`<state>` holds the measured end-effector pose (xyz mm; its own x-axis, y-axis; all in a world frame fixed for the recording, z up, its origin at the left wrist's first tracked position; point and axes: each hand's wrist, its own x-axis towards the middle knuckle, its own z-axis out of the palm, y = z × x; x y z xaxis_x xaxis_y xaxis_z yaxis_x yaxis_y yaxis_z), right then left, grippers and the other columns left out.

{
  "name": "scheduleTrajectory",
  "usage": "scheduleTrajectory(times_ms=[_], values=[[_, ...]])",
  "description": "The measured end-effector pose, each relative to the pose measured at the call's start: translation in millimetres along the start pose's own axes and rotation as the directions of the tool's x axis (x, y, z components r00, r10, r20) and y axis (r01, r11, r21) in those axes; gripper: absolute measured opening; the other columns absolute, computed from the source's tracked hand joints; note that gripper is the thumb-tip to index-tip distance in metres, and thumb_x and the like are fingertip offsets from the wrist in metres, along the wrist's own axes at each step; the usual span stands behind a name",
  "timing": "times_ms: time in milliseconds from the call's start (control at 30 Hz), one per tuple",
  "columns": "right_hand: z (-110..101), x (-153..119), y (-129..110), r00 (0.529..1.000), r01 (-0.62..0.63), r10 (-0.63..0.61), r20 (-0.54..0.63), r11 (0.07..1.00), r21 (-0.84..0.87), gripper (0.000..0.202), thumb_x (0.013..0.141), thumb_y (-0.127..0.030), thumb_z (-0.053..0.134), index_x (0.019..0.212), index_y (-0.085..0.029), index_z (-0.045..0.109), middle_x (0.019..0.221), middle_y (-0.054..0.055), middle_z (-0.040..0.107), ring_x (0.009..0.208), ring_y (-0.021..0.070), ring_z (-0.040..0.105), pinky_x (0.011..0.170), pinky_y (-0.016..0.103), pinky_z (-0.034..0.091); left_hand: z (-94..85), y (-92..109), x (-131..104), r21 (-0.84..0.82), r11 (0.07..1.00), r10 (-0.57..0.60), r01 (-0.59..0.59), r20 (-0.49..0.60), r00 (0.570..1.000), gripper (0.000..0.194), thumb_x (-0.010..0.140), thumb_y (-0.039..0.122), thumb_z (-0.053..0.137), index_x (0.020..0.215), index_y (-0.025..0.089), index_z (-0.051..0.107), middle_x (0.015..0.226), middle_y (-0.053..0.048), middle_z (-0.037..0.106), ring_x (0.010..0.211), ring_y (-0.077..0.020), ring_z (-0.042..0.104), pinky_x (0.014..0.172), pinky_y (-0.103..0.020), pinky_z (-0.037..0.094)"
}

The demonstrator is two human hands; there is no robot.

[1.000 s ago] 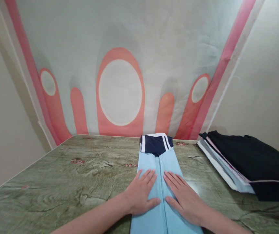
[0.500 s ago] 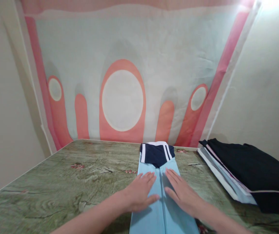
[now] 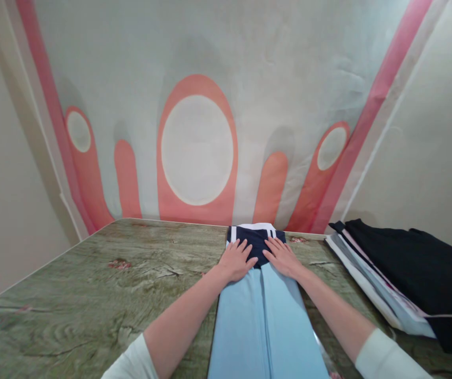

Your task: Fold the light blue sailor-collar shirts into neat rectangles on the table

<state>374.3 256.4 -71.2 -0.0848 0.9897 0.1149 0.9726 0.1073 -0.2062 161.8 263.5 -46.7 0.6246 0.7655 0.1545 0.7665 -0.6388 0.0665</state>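
L hand + R hand open, nothing gripped, flat on navy white-striped collar; folded pale-blue cloth garment runs lengthwise btwn forearms.

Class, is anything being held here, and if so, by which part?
Nothing is gripped: the left hand and right hand rest open at the collar of the blue garment.
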Motion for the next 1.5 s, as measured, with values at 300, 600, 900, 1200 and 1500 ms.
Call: scheduleTrajectory(times_ms=[300,600,900,1200,1500], values=[[-7.6,16.0,22.2,1.0,-0.017,0.016,-0.025,1.0,-0.009,0.066,0.088,-0.057,0.017,0.143,-0.02,0.019,0.15,0.002,0.015,0.136,0.0206,0.012,0.108,0.041,0.014,-14.3,-4.7,44.4,0.045,0.997,0.056,-0.055,-0.026,0.998,0.053,0.092,0.048,0.02,0.132,0.02,0.04,0.142,-0.008,0.033,0.132,-0.0251,0.023,0.106,-0.044,0.016],[-4.1,34.4,43.7,0.977,-0.21,0.21,0.023,0.978,0.009,0.07,0.087,-0.059,0.016,0.14,-0.015,0.028,0.148,0.007,0.021,0.134,0.0249,0.018,0.107,0.045,0.013,13.6,-21.6,50.4,-0.004,0.998,-0.069,0.07,0.032,0.997,0.07,0.086,0.063,0.017,0.14,0.02,0.025,0.149,-0.007,0.017,0.136,-0.0271,0.011,0.107,-0.047,0.011],[-0.2,43.3,27.8,0.979,-0.202,0.202,-0.006,0.979,0.026,0.071,0.086,-0.061,0.017,0.14,-0.016,0.026,0.147,0.008,0.022,0.134,0.0221,0.018,0.107,0.042,0.014,17.5,-22.7,51.3,-0.005,0.997,-0.074,0.074,0.001,0.997,0.074,0.084,0.065,0.017,0.141,0.017,0.023,0.149,-0.009,0.017,0.136,-0.0267,0.011,0.107,-0.046,0.012],[-14.3,6.2,7.5,0.981,-0.119,0.116,-0.152,0.993,-0.008,0.063,0.091,-0.049,0.015,0.142,-0.011,0.022,0.149,0.008,0.014,0.136,0.021,0.009,0.11,0.039,0.007,23.3,-29.4,54.0,-0.034,0.991,-0.134,0.133,-0.035,0.99,0.073,0.087,0.059,0.015,0.139,0.009,0.026,0.148,-0.011,0.019,0.135,-0.0252,0.014,0.108,-0.041,0.014],[-39.0,-95.5,-78.2,0.787,0.554,-0.594,0.167,0.799,0.234,0.071,0.086,-0.058,0.032,0.143,-0.018,0.017,0.148,0.009,0.016,0.136,0.0241,0.012,0.111,0.044,0.005,22.9,-35.7,57.3,-0.005,0.989,-0.149,0.149,-0.034,0.988,0.069,0.088,0.056,0.02,0.138,0.009,0.028,0.147,-0.012,0.021,0.135,-0.0251,0.016,0.107,-0.041,0.017]])
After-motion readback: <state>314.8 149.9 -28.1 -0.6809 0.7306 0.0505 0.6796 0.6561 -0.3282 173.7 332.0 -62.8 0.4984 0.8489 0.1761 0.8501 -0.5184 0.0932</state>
